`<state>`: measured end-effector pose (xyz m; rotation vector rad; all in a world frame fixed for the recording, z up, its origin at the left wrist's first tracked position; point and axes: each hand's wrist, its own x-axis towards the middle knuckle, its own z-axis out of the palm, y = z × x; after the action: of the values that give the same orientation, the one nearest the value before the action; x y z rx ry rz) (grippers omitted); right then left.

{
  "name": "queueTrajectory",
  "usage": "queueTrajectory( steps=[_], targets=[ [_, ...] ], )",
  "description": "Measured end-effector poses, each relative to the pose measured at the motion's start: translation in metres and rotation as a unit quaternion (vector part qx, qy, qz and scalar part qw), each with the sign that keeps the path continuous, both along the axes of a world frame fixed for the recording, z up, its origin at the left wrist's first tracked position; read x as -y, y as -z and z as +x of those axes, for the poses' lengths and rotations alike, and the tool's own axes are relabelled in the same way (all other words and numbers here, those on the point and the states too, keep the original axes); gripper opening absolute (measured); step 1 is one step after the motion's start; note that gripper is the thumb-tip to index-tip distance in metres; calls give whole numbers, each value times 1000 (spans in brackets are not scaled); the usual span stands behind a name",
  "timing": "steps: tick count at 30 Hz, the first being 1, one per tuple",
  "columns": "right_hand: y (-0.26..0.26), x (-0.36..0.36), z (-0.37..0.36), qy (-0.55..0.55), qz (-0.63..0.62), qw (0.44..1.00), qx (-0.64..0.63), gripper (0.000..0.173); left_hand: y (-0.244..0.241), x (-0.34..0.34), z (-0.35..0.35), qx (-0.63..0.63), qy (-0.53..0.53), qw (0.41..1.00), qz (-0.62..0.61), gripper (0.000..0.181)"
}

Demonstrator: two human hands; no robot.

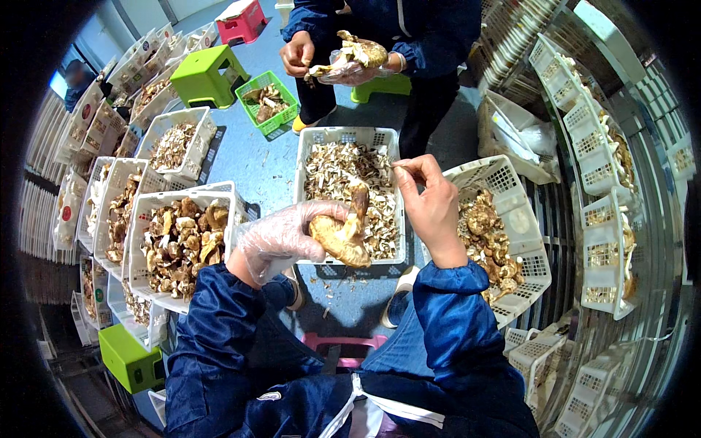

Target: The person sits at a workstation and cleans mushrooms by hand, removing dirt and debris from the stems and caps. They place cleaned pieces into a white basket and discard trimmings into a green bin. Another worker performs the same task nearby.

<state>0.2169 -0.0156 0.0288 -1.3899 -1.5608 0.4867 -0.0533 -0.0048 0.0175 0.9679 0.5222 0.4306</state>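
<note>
My left hand (pixel 285 235), in a clear plastic glove, grips a large brown-capped mushroom (pixel 342 241) by its cap. Its dark, dirt-stained stem points up and away from me. To the right, my bare right hand (pixel 430 202) hovers by the basket's right rim with thumb and forefinger pinched together. Whether something small sits between those fingertips is too fine to make out. Beneath both hands, a white plastic basket (pixel 300 180) stands on the floor, filled with small mushroom trimmings (pixel 350 164).
White baskets of mushrooms flank me at left (pixel 233 219) and right (pixel 526 224). Opposite, a person's hands (pixel 356 68) hold another mushroom. Beyond the middle basket lie a green basket (pixel 290 112) and a green stool (pixel 205 76). Loaded shelving baskets (pixel 597 159) line the right side.
</note>
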Motion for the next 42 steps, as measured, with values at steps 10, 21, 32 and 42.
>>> queueTrajectory(
  steps=[10, 21, 32, 42],
  targets=[
    [-4, 12, -13, -184, 16, 979, -90, 13, 12, 1, 12, 55, -148, 988, -4, 101],
    [4, 10, -16, -125, 54, 991, -17, 10, 18, -3, 13, -27, -103, 994, 34, 82],
    [10, 0, -1, -25, 0, 1000, 18, 15, -7, 8, 18, 124, -112, 985, -53, 95],
    [1, 13, -15, -221, -15, 970, -99, 17, 6, 3, 15, 55, -162, 984, -45, 65]
  ],
)
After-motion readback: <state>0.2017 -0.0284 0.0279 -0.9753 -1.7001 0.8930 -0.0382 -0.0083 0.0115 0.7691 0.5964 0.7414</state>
